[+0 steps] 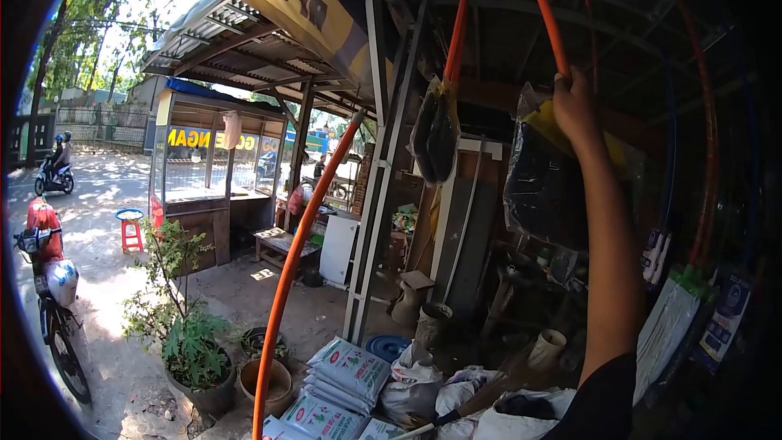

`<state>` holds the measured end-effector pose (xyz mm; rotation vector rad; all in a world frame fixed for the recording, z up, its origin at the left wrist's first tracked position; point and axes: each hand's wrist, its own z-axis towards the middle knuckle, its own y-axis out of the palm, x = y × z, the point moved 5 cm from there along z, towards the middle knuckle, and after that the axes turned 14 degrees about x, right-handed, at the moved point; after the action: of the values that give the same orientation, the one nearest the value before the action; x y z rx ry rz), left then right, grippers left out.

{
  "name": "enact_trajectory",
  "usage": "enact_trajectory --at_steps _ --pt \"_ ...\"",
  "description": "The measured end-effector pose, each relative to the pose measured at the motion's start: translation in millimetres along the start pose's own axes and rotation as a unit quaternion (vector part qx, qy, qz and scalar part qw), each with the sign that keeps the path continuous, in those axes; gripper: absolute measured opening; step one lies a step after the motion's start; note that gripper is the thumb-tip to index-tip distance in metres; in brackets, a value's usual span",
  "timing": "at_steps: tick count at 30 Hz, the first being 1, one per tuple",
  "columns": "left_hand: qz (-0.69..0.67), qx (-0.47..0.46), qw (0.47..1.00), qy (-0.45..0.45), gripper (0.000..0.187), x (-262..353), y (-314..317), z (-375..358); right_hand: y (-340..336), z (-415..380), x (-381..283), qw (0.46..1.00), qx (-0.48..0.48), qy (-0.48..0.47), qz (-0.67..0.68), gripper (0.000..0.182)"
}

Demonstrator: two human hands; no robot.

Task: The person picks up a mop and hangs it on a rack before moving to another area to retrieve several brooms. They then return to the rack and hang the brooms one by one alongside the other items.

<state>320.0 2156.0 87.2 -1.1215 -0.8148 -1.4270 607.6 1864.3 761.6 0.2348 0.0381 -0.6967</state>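
Observation:
My right hand [575, 107], raised at the right, is closed around the lower end of an orange handle. Below it hangs the broom's [544, 191] wide dark head with a yellow top, wrapped in clear plastic. To its left hangs another plastic-wrapped broom [436, 134], also dark-headed on an orange handle. A long orange pole [295, 265] slants up from the bottom edge towards a metal post; its lower end is out of frame. My left hand is not in view.
White printed sacks [349, 371] lie stacked below, near a potted plant [199, 363] and a brown pot [267, 383]. A metal post [376, 195] stands mid-view. Packaged goods [672, 322] hang at the right. A food stall [199, 228] and a bicycle [61, 318] are at the left.

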Motion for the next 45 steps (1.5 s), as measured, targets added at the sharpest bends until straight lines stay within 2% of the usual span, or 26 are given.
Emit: enact_trajectory --at_steps 2,4,5,6,8,10,12,14,17,18,20,22,23,26,28,29,30,32,34,36,37,40,41,43,44,45 --pt "0.011 -0.012 0.999 -0.051 0.015 7.4 5.9 2.6 19.1 -11.7 -1.3 1.0 -0.019 0.007 0.003 0.038" --pt "-0.015 -0.008 1.0 0.018 0.022 -18.0 17.9 9.4 47.5 -28.3 4.3 0.996 0.014 -0.025 0.081 0.044" --pt "-0.089 0.018 0.996 -0.009 0.008 -22.2 29.3 10.5 47.7 -43.5 -8.7 0.993 -0.032 -0.008 0.115 0.048" --pt "-0.16 0.048 0.985 -0.036 0.03 -24.8 37.7 13.4 52.4 -60.0 -10.0 0.992 -0.046 -0.003 0.121 0.048" --pt "-0.103 0.026 0.993 -0.06 0.023 -33.4 42.0 18.0 47.4 -100.8 -28.7 0.977 0.085 -0.183 0.062 0.05" --pt "-0.083 0.046 0.994 -0.061 0.029 18.6 41.6 16.4 29.9 -160.7 -47.3 0.977 0.037 -0.183 0.105 0.052" --pt "-0.077 0.039 0.996 0.021 0.027 33.4 48.0 16.8 9.4 -240.4 -60.2 0.96 -0.136 -0.104 0.221 0.054" --pt "-0.099 -0.017 0.993 0.063 0.023 41.7 54.3 15.2 -15.5 -333.8 -70.1 0.878 -0.343 -0.051 0.329 0.052" --pt "-0.087 -0.075 0.99 0.076 0.023 65.0 72.4 6.5 -54.6 -460.6 -81.1 0.752 -0.556 0.034 0.353 0.053" --pt "-0.08 -0.083 0.989 0.091 0.021 66.0 79.5 2.6 -69.2 -493.9 -83.5 0.767 -0.528 0.011 0.364 0.055" --pt "-0.038 -0.044 0.989 0.134 0.024 93.0 88.2 -5.5 -85.8 -551.9 -83.1 0.689 -0.56 0.106 0.447 0.055" --pt "0.001 -0.039 0.992 0.116 0.04 84.0 101.1 -14.1 -96.0 -586.1 -91.9 0.628 -0.596 0.183 0.466 0.054" --pt "0.013 -0.035 0.992 0.123 0.042 79.2 107.0 -19.5 -100.5 -604.4 -87.7 0.666 -0.608 0.11 0.419 0.059" --pt "0.047 -0.037 0.984 0.167 0.043 70.7 113.8 -38.1 -104.5 -609.9 -74.8 0.703 -0.59 0.038 0.396 0.074" --pt "0.036 -0.09 0.975 0.198 0.046 71.0 120.9 -57.3 -104.6 -635.3 -66.5 0.668 -0.613 0.029 0.42 0.076" --pt "0.043 -0.156 0.978 0.13 0.052 65.5 125.8 -66.5 -106.8 -648.9 -64.1 0.668 -0.593 0.024 0.449 0.071" --pt "0.033 -0.116 0.977 0.177 0.051 90.0 121.5 -74.3 -106.9 -663.5 -63.5 0.667 -0.571 0.018 0.478 0.066" --pt "0.063 -0.154 0.973 0.16 0.044 103.3 116.8 -83.5 -98.1 -706.9 -57.1 0.63 -0.608 0.169 0.452 0.044" --pt "0.193 -0.12 0.961 0.154 0.039 127.5 97.0 -91.0 -106.2 -695.7 -58.7 0.654 -0.543 0.177 0.496 0.04" --pt "0.201 -0.097 0.965 0.136 0.065 140.1 74.3 -100.4 -112.5 -674.3 -61.8 0.672 -0.483 0.2 0.526 0.038" --pt "0.196 -0.095 0.969 0.114 0.077 143.3 64.4 -109.3 -113.0 -660.1 -66.8 0.713 -0.465 0.179 0.493 0.038" --pt "0.154 -0.095 0.982 0.058 0.107 132.8 49.4 -147.9 -107.0 -643.6 -76.7 0.697 -0.461 0.231 0.498 0.038" --pt "0.169 -0.098 0.981 -0.008 0.113 129.3 46.8 -159.9 -105.8 -636.8 -81.3 0.71 -0.444 0.234 0.495 0.037" --pt "0.138 0.0 0.99 -0.035 0.097 90.1 40.8 -179.0 -104.1 -627.8 -90.2 0.712 -0.43 0.249 0.497 0.037" --pt "0.137 -0.007 0.988 -0.068 0.09 67.3 39.2 -185.4 -103.1 -621.9 -95.9 0.715 -0.419 0.26 0.496 0.039" --pt "0.025 0.029 0.998 -0.054 0.08 63.8 44.2 -185.1 -100.8 -610.7 -101.9 0.707 -0.439 0.28 0.479 0.04"
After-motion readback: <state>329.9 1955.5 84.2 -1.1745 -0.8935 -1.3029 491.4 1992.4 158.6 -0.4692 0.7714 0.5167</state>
